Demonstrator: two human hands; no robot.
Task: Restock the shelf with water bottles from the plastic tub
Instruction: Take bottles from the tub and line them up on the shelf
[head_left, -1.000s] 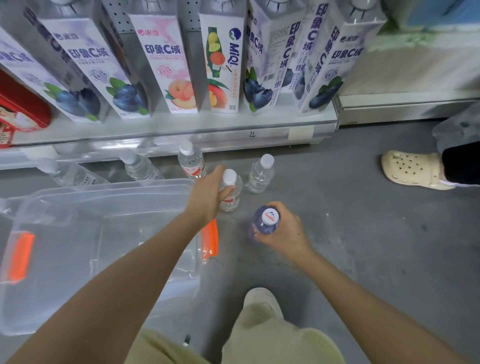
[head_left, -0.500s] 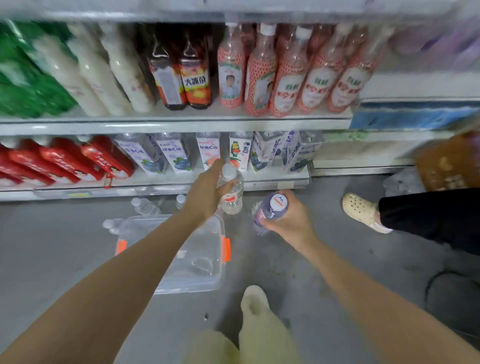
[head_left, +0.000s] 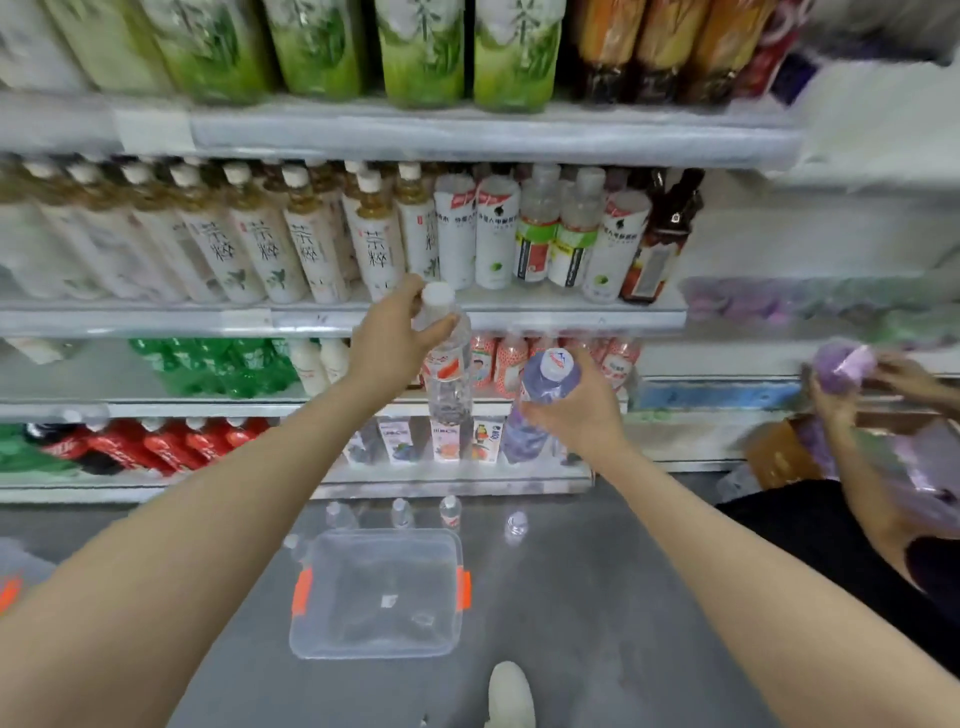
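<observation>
Left hand (head_left: 392, 340) grips clear water bottle (head_left: 448, 374) | right hand (head_left: 576, 410) grips purple bottle (head_left: 549, 378) | both before front edge of shelf (head_left: 311, 319) | plastic tub (head_left: 306, 592) looks emptied | floor bottles (head_left: 450, 512) beyond tub's far edge unshelved

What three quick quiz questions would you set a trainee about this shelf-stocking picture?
1. True or false: the tub is packed with bottles.
2. The right hand grips a bottle tinted: A green, B purple, C red.
3. Which hand holds its bottle higher?
Key: 1 false; 2 B; 3 the left hand, gripping a clear bottle.
</observation>
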